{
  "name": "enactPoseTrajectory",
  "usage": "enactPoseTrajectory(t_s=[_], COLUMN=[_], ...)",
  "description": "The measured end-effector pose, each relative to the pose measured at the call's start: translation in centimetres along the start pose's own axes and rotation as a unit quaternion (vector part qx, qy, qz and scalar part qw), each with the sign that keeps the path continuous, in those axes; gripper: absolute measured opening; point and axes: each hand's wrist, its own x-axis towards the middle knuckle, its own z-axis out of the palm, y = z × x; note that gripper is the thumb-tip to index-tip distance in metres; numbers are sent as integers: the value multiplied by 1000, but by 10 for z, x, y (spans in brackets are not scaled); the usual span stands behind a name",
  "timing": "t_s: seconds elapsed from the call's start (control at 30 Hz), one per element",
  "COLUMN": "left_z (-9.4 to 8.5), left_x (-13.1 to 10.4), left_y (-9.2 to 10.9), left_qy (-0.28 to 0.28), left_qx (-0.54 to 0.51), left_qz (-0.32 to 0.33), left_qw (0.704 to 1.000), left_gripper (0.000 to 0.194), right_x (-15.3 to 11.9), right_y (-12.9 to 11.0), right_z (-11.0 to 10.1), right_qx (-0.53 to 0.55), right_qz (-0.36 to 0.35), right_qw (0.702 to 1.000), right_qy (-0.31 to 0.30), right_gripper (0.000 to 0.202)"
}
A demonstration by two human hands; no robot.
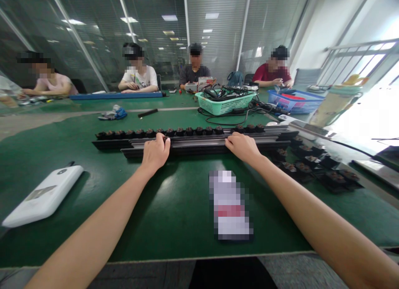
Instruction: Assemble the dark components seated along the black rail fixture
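Note:
Two long black rails lie parallel across the green table in front of me. Along the rear rail (107, 144) stands a row of small black parts (189, 131) with brownish tops, with a gap in the row toward the right. My left hand (156, 151) is closed at the left part of the front rail (199, 144); a small dark part (166, 139) shows between thumb and fingers. Toward the rail's right side, my right hand (243, 148) has its fingers curled over the rail; its fingertips are partly hidden.
More black parts (335, 177) are grouped at the right. A blurred phone (232, 206) lies between my arms, a white device (43, 195) at left. Farther back are a green basket (224, 104) of cables, a blue basket (299, 102), a blue-grey cloth (114, 113) and several seated people.

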Motion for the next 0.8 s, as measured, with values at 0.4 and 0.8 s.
enactPoseTrajectory(t_s=[0.4,0.8], left_z=[-2,-3], left_x=[-1,-1], left_y=[3,3], left_qy=[-7,-18], left_qx=[5,-9], left_qz=[7,6], left_qw=[1000,1000], left_gripper=[46,47], right_x=[0,1], right_y=[0,0], right_z=[0,1], right_qx=[-2,-2], right_qz=[-1,-5], right_qw=[1000,1000], right_qy=[0,8], right_gripper=[49,48])
